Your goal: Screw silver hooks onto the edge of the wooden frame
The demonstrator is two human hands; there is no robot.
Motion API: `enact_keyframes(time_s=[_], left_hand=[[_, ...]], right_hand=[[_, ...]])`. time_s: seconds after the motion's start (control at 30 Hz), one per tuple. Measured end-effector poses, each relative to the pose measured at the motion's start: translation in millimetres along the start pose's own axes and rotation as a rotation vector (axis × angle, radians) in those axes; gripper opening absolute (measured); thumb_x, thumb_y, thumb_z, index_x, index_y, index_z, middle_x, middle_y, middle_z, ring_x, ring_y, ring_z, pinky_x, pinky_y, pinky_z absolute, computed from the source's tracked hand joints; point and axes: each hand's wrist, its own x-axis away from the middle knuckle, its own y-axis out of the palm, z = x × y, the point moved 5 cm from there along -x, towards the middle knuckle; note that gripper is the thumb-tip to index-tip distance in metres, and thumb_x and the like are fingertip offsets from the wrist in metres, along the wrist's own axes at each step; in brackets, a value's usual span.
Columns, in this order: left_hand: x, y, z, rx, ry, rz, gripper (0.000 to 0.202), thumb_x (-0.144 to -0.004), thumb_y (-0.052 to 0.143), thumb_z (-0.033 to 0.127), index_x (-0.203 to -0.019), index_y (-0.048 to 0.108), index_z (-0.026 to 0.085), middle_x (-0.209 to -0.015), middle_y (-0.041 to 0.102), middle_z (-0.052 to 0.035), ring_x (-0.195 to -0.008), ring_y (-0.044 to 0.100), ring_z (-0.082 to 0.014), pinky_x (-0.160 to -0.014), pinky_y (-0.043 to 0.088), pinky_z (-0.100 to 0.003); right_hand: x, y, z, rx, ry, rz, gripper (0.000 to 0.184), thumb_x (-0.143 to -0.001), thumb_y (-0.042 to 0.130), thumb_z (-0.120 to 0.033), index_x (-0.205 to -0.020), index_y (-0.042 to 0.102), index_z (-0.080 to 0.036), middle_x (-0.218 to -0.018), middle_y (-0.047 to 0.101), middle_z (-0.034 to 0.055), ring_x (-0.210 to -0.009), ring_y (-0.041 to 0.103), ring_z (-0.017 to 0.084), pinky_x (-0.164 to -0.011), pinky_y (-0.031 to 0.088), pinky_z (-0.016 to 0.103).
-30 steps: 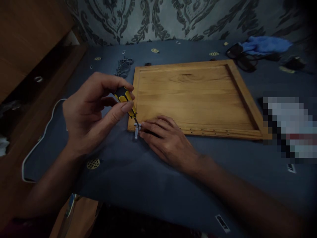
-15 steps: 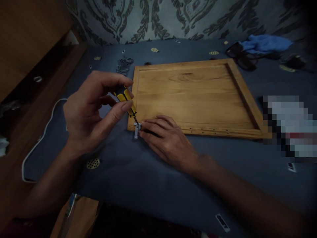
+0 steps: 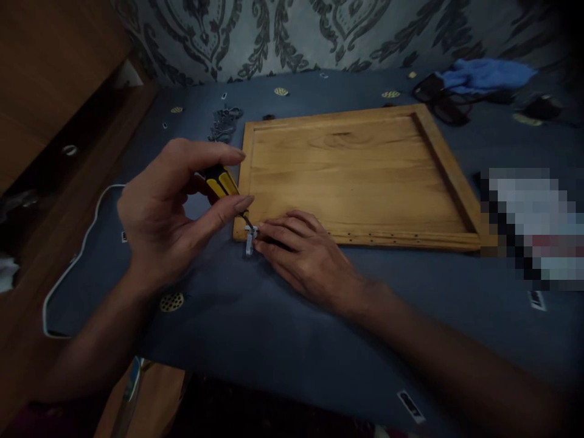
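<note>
My left hand (image 3: 159,207) has its fingers closed around the yellow and black handle of a screwdriver (image 3: 221,182). The screwdriver leans, its tip down on a small T-shaped metal fitting (image 3: 249,240). That fitting sits at the near left corner of a framed wooden panel (image 3: 351,164) and sticks out past the panel's edge. My right hand (image 3: 314,258) lies low over the panel's near edge, its fingertips pressed against the fitting from the right. The thumb of this hand is hidden. Small dark holes run along the near edge to the right.
A heap of small metal pieces (image 3: 225,123) lies behind the panel's left corner. Sunglasses (image 3: 444,103) and a blue cloth (image 3: 486,76) are at the back right. A blurred-out object (image 3: 529,225) is at the right, a white cable (image 3: 84,243) at the left.
My left hand has shifted slightly down, and the screwdriver handle leans further left. The right hand and the fitting stay together at the corner. The view has moved a little.
</note>
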Motion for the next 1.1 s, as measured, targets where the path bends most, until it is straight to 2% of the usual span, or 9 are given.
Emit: enact_keyframes(time_s=[0.1,0.2,0.3,0.4,0.53,0.7,0.77,0.9,1.1], left_hand=[[2.2,-1.3,-0.6,0.006,-0.024,0.041,0.046,-0.082,0.087,0.027,-0.124,0.073,0.039,-0.106,0.072,-0.0015,-0.08,0.07,-0.02,-0.06,0.06,-0.036],[3.5,-0.2,-4.0,0.07,-0.104,0.056,0.046,-0.082,0.087,0.028,-0.124,0.072,0.04,-0.11,0.07,-0.0013,-0.088,0.073,-0.022,-0.069,0.063,-0.039],[3.5,1.9,-4.9,0.142,-0.16,0.055,0.043,-0.082,0.087,0.025,-0.121,0.073,0.038,-0.109,0.07,-0.0005,-0.092,0.075,-0.021,-0.076,0.066,-0.038],[2.6,2.9,-1.9,0.184,-0.138,0.052,0.042,-0.084,0.084,0.018,-0.121,0.074,0.036,-0.107,0.071,0.0005,-0.092,0.076,-0.0196,-0.076,0.068,-0.035],[2.1,4.9,-3.8,0.215,-0.197,0.02,0.038,-0.089,0.079,0.016,-0.12,0.072,0.036,-0.107,0.072,0.0022,-0.097,0.077,-0.0211,-0.079,0.069,-0.038],[-1.2,4.8,-1.6,0.281,-0.099,0.018,0.045,-0.086,0.078,0.002,-0.12,0.073,0.03,-0.106,0.073,0.0044,-0.094,0.077,-0.0157,-0.078,0.069,-0.028],[-2.4,3.3,-2.0,0.284,-0.108,0.037,0.044,-0.087,0.076,-0.001,-0.12,0.073,0.028,-0.106,0.073,0.006,-0.093,0.077,-0.0133,-0.078,0.068,-0.026],[-3.5,0.8,-0.3,0.264,-0.11,0.038,0.042,-0.088,0.076,0.0,-0.121,0.072,0.026,-0.107,0.07,0.0067,-0.095,0.075,-0.0116,-0.077,0.067,-0.026],[-1.4,0.0,-0.8,0.2,-0.12,0.06,0.044,-0.086,0.081,0.005,-0.121,0.073,0.03,-0.109,0.071,0.0052,-0.094,0.076,-0.0149,-0.074,0.067,-0.03]], right_hand=[[-0.5,-0.9,-0.7,0.003,-0.002,0.002,0.024,-0.105,0.053,-0.016,-0.107,0.077,-0.016,-0.116,0.079,0.0091,-0.111,0.068,0.024,-0.101,0.051,0.044],[-1.2,-1.4,-0.8,-0.005,0.0,0.003,0.022,-0.104,0.055,-0.016,-0.107,0.077,-0.015,-0.116,0.078,0.0095,-0.111,0.069,0.024,-0.101,0.051,0.044],[-1.5,-1.2,-0.6,-0.012,-0.003,0.008,0.02,-0.103,0.057,-0.015,-0.107,0.077,-0.015,-0.115,0.079,0.0095,-0.11,0.069,0.024,-0.1,0.052,0.043],[-1.4,-0.5,0.3,-0.007,0.007,0.005,0.02,-0.103,0.057,-0.016,-0.107,0.077,-0.017,-0.115,0.079,0.0086,-0.111,0.069,0.023,-0.101,0.052,0.043],[-1.4,-0.7,0.0,-0.01,0.008,-0.009,0.019,-0.102,0.059,-0.015,-0.107,0.077,-0.016,-0.115,0.079,0.0088,-0.112,0.069,0.023,-0.102,0.052,0.043],[-1.2,-1.8,-0.7,0.005,0.0,0.006,0.021,-0.103,0.057,-0.015,-0.107,0.077,-0.015,-0.114,0.079,0.0099,-0.11,0.07,0.024,-0.1,0.053,0.043],[-0.8,-0.8,-0.3,0.004,0.0,0.006,0.021,-0.103,0.057,-0.015,-0.107,0.077,-0.016,-0.114,0.079,0.0093,-0.109,0.07,0.024,-0.1,0.053,0.044],[0.1,0.5,0.5,-0.004,0.001,0.011,0.02,-0.103,0.057,-0.016,-0.108,0.077,-0.015,-0.114,0.079,0.009,-0.11,0.07,0.024,-0.101,0.052,0.044],[1.0,0.5,0.9,0.002,0.011,-0.006,0.021,-0.104,0.056,-0.016,-0.108,0.077,-0.017,-0.115,0.079,0.0083,-0.111,0.069,0.023,-0.101,0.052,0.043]])
